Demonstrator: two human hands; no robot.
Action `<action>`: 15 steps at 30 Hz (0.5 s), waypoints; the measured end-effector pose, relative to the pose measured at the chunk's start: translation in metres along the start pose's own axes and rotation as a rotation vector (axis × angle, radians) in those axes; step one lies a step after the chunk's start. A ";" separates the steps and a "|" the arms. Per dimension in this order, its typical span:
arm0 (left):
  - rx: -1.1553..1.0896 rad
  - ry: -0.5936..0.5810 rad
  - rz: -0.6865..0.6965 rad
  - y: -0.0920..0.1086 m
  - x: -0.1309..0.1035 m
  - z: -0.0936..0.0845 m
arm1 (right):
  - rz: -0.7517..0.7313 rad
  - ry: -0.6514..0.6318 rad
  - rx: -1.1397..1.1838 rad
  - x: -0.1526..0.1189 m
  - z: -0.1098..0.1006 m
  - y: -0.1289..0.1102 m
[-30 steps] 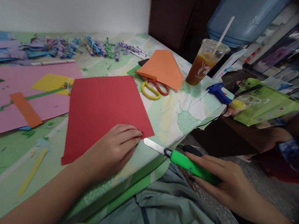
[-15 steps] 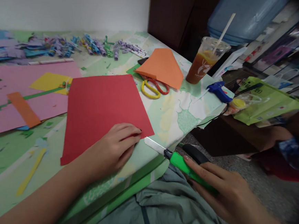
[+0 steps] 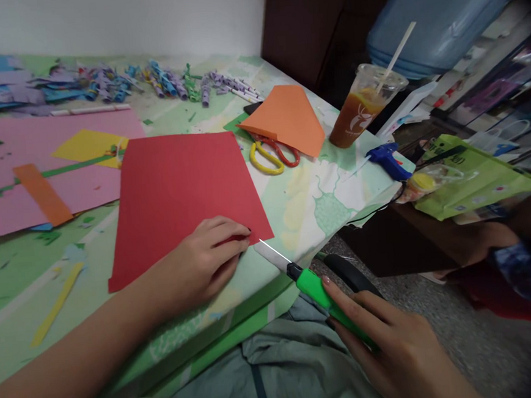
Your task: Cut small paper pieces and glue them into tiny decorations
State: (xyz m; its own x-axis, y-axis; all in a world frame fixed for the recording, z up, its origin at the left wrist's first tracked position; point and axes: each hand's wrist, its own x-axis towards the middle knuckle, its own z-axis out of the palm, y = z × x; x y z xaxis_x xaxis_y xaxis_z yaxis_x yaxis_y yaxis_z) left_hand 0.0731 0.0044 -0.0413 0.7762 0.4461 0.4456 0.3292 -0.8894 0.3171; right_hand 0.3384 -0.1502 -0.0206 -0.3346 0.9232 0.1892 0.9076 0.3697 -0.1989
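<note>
A sheet of red paper [image 3: 182, 187] lies on the table with its near edge towards me. My left hand [image 3: 214, 252] rests at that edge near the right corner, fingers curled together and pressing on the paper, thumb tucked low. In my right hand [image 3: 386, 330] is a utility knife [image 3: 316, 287] with a bright green handle, closed in my fingers. Its long blade points up and left, the tip close to the paper's near right corner, just beside my left fingertips. Whether the tip touches the paper, I cannot tell.
Scissors [image 3: 266, 158] sit partly under orange paper [image 3: 289, 120]. A drink cup [image 3: 355, 115] and a blue glue gun [image 3: 390, 161] stand by the right table edge. Pink paper [image 3: 4, 152], an orange strip [image 3: 43, 193] and paper scraps lie left. Several rolled paper pieces line the back.
The knife in my right hand has shifted slightly up and left, its blade turning a little. My left hand stays nearly still on the red paper.
</note>
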 end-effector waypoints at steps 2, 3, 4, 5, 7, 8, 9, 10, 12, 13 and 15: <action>-0.001 0.008 -0.001 0.000 0.000 0.000 | 0.004 -0.002 -0.011 0.001 0.000 -0.002; -0.002 0.015 0.002 0.000 0.001 0.000 | 0.005 0.001 -0.021 0.002 0.001 -0.002; -0.004 0.020 0.006 0.000 0.001 0.000 | 0.006 0.007 -0.029 0.003 0.001 -0.003; -0.004 0.023 0.010 0.000 0.002 0.000 | 0.008 0.012 -0.038 0.003 0.002 -0.003; -0.002 0.023 0.011 0.000 0.002 0.000 | 0.015 0.020 -0.045 0.002 0.003 -0.004; -0.004 0.021 0.009 0.000 0.002 0.000 | 0.018 0.018 -0.042 0.002 0.003 -0.004; -0.007 0.018 0.005 0.000 0.002 0.000 | 0.019 0.017 -0.037 0.001 0.003 -0.004; -0.012 0.017 0.001 0.000 0.002 0.000 | 0.019 0.016 -0.031 0.001 0.004 -0.004; -0.022 0.023 0.000 0.000 0.002 0.000 | 0.018 0.019 -0.026 0.001 0.004 -0.005; -0.027 0.025 -0.003 0.000 0.002 0.000 | 0.020 0.025 -0.027 0.001 0.004 -0.005; -0.034 0.025 -0.014 0.000 0.002 0.000 | 0.026 0.029 -0.036 0.003 0.004 -0.006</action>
State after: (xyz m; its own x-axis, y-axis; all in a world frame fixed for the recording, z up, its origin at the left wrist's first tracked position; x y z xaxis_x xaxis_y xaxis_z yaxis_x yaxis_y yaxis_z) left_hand 0.0746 0.0050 -0.0410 0.7578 0.4615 0.4614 0.3213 -0.8792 0.3517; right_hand 0.3305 -0.1493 -0.0227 -0.3037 0.9288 0.2125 0.9245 0.3412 -0.1698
